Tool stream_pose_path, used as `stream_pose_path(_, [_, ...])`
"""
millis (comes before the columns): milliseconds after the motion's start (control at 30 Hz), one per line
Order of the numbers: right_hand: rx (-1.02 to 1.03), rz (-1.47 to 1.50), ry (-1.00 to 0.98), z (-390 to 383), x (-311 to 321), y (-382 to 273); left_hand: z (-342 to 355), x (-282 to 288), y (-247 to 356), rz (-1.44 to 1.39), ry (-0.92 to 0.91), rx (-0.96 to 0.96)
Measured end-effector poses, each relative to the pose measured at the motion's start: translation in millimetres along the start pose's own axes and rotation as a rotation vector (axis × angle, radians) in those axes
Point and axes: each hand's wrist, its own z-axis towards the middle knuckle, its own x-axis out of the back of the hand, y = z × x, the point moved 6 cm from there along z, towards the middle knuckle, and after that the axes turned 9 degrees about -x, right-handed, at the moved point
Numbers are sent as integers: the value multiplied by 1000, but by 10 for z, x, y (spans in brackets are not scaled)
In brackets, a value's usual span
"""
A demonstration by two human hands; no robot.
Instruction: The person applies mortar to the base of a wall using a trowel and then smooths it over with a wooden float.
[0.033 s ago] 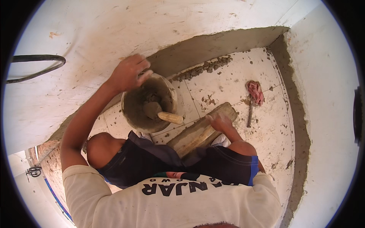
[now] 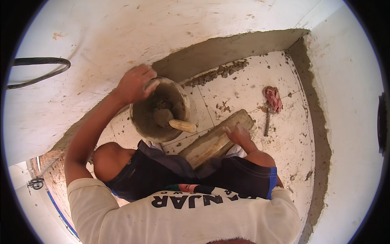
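Observation:
My left hand [image 2: 138, 83] is at the upper left rim of a round mortar bucket [image 2: 140, 114], fingers bent but apart, holding nothing I can see. Inside the bucket a mortar-coated trowel [image 2: 163, 117] rests with its wooden handle [image 2: 182, 125] sticking out to the right. My right hand [image 2: 236, 135] is over the far right part of a long cement-smeared wooden float [image 2: 207, 148] lying between my bent knees, its fingers loosely bent and apart; whether they touch the wood is unclear.
A reddish rag [image 2: 273, 99] and a short metal rod [image 2: 266, 124] lie on the spattered tiles [image 2: 213, 95]. A grey plaster band [image 2: 243, 42] follows the walls' base, with mortar crumbs [image 2: 223, 72] along it. A black cable loop [image 2: 38, 62] is at left, near a valve wheel [image 2: 36, 183].
My left hand has moved slightly down and left over the bucket rim. My right hand has shifted a little down and right over the float.

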Motion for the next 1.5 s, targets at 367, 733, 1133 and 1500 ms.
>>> stream_pose_path(367, [-427,932,-287,-44,-1105,483,-1993,-1516,-334,-642,34,1013])
stream_pose_path(733, [38,1098,118,-122,532,297,-2559,-1300,-71,-1141,461,1113])
stream_pose_path(1133, [101,1427,-94,588,1673,-397,-4769,-823,-147,-804,327,1591])
stream_pose_path(1500, [269,2356,-94,1228,120,-1737,-4275,-157,-405,-34,298,1398])
